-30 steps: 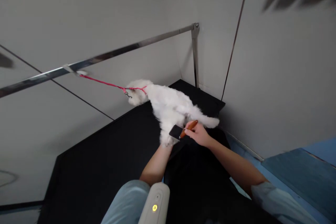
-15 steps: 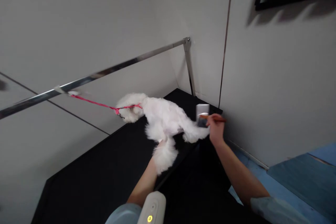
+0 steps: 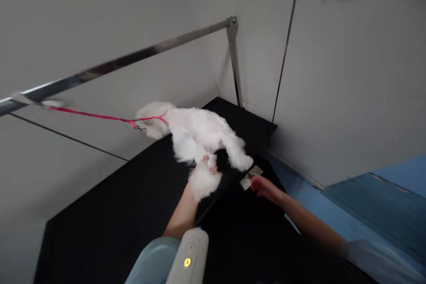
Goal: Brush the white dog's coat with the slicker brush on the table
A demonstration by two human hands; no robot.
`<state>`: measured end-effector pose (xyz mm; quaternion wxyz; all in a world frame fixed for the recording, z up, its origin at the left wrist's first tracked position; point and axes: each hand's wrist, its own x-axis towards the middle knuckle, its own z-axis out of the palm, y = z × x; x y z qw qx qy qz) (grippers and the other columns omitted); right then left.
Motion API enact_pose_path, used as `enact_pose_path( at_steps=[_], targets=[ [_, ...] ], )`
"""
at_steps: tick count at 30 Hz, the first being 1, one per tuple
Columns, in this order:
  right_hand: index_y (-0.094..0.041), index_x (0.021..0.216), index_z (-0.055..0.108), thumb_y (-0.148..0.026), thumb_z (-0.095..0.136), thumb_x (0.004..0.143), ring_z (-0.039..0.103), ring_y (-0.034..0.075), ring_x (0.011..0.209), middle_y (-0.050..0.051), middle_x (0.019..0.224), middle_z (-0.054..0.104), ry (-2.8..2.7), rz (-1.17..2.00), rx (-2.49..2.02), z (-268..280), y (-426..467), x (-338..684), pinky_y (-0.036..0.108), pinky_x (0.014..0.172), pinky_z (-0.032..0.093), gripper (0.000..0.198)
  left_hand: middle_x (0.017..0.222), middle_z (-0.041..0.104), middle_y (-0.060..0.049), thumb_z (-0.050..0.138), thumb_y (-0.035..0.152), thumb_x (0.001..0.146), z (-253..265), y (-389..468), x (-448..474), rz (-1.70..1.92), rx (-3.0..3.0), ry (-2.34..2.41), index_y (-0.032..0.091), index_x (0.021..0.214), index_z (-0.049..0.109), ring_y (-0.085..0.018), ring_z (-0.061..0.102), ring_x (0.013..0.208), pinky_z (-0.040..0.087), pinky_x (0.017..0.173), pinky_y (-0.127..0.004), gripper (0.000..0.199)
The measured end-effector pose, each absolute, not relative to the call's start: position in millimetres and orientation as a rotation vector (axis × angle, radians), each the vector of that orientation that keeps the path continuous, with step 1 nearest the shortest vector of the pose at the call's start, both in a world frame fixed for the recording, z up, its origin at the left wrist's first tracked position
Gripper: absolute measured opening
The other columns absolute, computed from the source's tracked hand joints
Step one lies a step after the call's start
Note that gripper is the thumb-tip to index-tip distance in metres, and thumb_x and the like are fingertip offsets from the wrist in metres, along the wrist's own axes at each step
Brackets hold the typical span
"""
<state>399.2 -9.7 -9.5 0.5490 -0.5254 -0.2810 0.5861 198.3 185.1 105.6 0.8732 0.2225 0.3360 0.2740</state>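
Note:
A white fluffy dog (image 3: 196,128) is on the black table (image 3: 140,204), its head to the left and its hind leg toward the near right edge. My left hand (image 3: 212,166) is closed around one of its front legs, partly buried in the fur of the paw. Just past the hind paw, low beside the table edge, my right hand (image 3: 264,187) grips a slicker brush (image 3: 246,182). The flat, pale head of the brush shows; its handle is mostly hidden by my fingers. The brush appears apart from the fur.
A pink leash (image 3: 96,114) runs from the dog's neck to a metal bar (image 3: 133,56) above the table. The bar's upright post (image 3: 234,62) stands at the far corner. A white device (image 3: 188,255) with a yellow light is at the bottom. Walls border the table behind.
My right hand with the slicker brush has come down and nearer, away from the hind leg, and the brush has turned. My left hand still holds the front leg. The view has shifted slightly.

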Motion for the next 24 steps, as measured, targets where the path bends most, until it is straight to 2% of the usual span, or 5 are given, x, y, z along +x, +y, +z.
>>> enact_pose_path(
  at_steps=[5,8,16,21,24],
  targets=[
    [-0.021,0.091,0.069,-0.024,0.053,0.093,0.068,0.017,0.088,0.004,0.093,0.073,-1.147,1.143,-1.559,15.7,51.4,340.2,0.027,0.080,0.053,0.016,0.046,0.038,0.006,0.059,0.028,0.093,134.0,173.6,227.3,0.437,0.472,0.764,0.021,0.060,0.038,-0.008,0.039,0.035,0.037,0.039,-0.020,0.040],
    [-0.022,0.108,0.069,-0.009,0.052,0.090,0.067,0.019,0.107,0.005,0.111,0.074,-1.187,0.929,-1.805,29.9,85.0,335.5,0.032,0.099,0.049,0.028,0.044,0.037,0.005,0.058,0.029,0.092,140.6,176.7,228.9,0.379,0.511,0.775,0.021,0.057,0.041,-0.009,0.039,0.034,0.037,0.039,-0.021,0.040],
    [-0.024,0.127,0.060,-0.011,0.055,0.089,0.069,0.020,0.106,0.005,0.114,0.073,-1.159,0.981,-1.801,28.7,90.6,331.5,0.031,0.097,0.051,0.041,0.044,0.046,0.002,0.056,0.042,0.092,136.5,194.8,210.9,0.254,0.614,0.833,0.020,0.059,0.050,-0.013,0.045,0.033,0.035,0.034,-0.023,0.040],
    [-0.016,0.124,0.059,-0.006,0.050,0.086,0.061,0.014,0.050,-0.004,0.063,0.066,-1.060,1.225,-1.815,10.9,82.6,323.8,0.026,0.059,0.054,0.040,0.047,0.045,0.002,0.060,0.036,0.090,115.8,176.8,207.6,0.263,0.597,0.763,0.020,0.060,0.047,-0.011,0.047,0.037,0.040,0.039,-0.022,0.036],
    [-0.020,0.127,0.059,-0.008,0.055,0.088,0.058,0.010,0.050,-0.007,0.063,0.064,-1.070,1.209,-1.752,4.8,87.5,327.4,0.020,0.056,0.050,0.041,0.049,0.045,0.003,0.064,0.033,0.087,105.7,169.4,202.3,0.264,0.590,0.732,0.020,0.059,0.045,-0.010,0.046,0.038,0.040,0.040,-0.021,0.036]
  ],
)
